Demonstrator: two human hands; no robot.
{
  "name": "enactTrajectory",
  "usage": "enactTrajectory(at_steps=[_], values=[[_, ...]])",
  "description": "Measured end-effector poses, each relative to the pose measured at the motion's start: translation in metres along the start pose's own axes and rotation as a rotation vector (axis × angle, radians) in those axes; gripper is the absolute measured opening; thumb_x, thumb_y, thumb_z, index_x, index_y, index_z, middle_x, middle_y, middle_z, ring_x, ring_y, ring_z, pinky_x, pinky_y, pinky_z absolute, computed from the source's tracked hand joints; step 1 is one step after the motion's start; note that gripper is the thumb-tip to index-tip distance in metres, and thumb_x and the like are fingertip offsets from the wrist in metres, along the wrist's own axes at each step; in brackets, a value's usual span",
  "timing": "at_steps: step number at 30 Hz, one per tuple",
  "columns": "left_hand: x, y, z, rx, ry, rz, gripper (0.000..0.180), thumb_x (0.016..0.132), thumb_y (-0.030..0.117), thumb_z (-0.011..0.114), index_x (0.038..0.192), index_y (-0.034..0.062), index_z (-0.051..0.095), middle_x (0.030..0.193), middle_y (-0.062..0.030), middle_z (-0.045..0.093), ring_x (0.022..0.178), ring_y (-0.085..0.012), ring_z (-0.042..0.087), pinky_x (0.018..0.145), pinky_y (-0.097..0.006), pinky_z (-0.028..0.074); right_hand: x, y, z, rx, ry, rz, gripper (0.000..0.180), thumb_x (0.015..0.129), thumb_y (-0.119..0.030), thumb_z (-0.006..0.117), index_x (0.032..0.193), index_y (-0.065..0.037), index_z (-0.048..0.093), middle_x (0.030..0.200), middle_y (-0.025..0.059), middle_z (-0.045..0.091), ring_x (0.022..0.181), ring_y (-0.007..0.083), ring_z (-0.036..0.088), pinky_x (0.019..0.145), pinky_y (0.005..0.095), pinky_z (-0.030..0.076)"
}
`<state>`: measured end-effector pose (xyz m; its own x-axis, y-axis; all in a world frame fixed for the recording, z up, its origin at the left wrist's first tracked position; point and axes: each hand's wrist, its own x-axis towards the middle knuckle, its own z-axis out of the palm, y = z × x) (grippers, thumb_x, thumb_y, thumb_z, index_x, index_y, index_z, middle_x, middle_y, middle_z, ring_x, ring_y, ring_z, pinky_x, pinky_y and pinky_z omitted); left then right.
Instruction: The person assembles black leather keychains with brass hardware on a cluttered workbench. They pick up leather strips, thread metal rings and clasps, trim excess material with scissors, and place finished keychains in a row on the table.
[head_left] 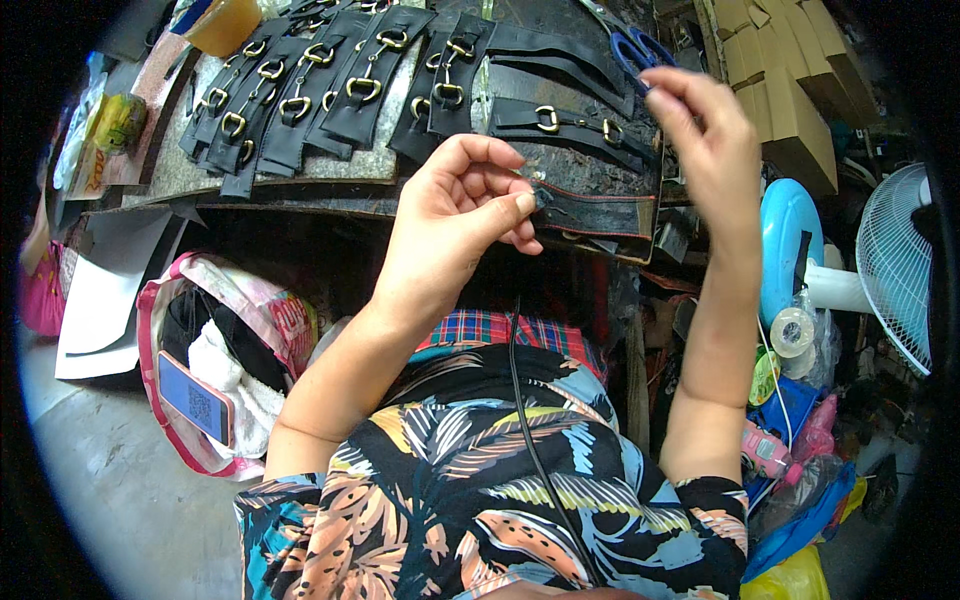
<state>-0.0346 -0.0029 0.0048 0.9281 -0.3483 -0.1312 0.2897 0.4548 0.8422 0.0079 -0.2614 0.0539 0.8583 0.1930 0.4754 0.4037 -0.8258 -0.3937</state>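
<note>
My left hand [465,205] is closed over the front edge of the workbench, thumb bent against the curled fingers. Whatever it pinches is too small to make out. A dark strip with red edging [600,212] lies right beside its fingertips. Raised at the right, my right hand [705,135] has thumb and forefinger brought together. Just beyond those fingertips are the blue handles of scissors [640,55]; I cannot tell whether they touch. Black leather straps with gold horsebit buckles [580,125] lie on the bench ahead of my hands.
More buckled black straps [300,95] lie in rows on a pale board at the left. An orange container [225,25] stands behind. Below left, a bag [165,400] holds cloth and a phone [195,400]. Cardboard boxes [790,110] and a fan [895,265] stand at the right.
</note>
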Motion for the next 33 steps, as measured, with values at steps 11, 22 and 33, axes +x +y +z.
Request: enactTrajectory(at_steps=[11, 22, 33], values=[[-0.001, -0.003, -0.001, -0.020, 0.029, 0.013, 0.027, 0.095, -0.002, 0.068, 0.119, 0.0004, 0.054, 0.096, -0.0086, 0.067, 0.078, -0.0137, 0.069, 0.072, -0.034, 0.066, 0.061, 0.102, 0.010, -0.254, -0.420, 0.295, 0.038, 0.095, -0.032, 0.070, 0.123, -0.006, 0.068, 0.090, 0.0014, 0.070, 0.078, 0.0111, 0.062, 0.073, 0.0302, 0.050], [-0.001, -0.006, 0.001, -0.061, 0.045, 0.029, 0.026, 0.096, -0.002, 0.067, 0.118, 0.0006, 0.054, 0.094, -0.0088, 0.067, 0.077, -0.0142, 0.070, 0.071, -0.035, 0.066, -0.084, -0.042, -0.071, 0.054, -0.542, 0.294, 0.041, 0.065, -0.019, 0.090, 0.094, -0.001, 0.066, 0.080, 0.0041, 0.062, 0.070, 0.0161, 0.060, 0.064, 0.0301, 0.048], [-0.002, -0.008, 0.003, -0.035, 0.055, 0.058, 0.026, 0.095, -0.003, 0.068, 0.116, 0.0014, 0.054, 0.096, -0.0098, 0.068, 0.078, -0.0154, 0.070, 0.072, -0.035, 0.066, -0.104, -0.067, -0.066, -0.059, -0.526, 0.228, 0.050, 0.061, -0.034, 0.092, 0.090, -0.001, 0.067, 0.073, 0.0099, 0.065, 0.062, 0.0253, 0.062, 0.057, 0.0344, 0.047]])
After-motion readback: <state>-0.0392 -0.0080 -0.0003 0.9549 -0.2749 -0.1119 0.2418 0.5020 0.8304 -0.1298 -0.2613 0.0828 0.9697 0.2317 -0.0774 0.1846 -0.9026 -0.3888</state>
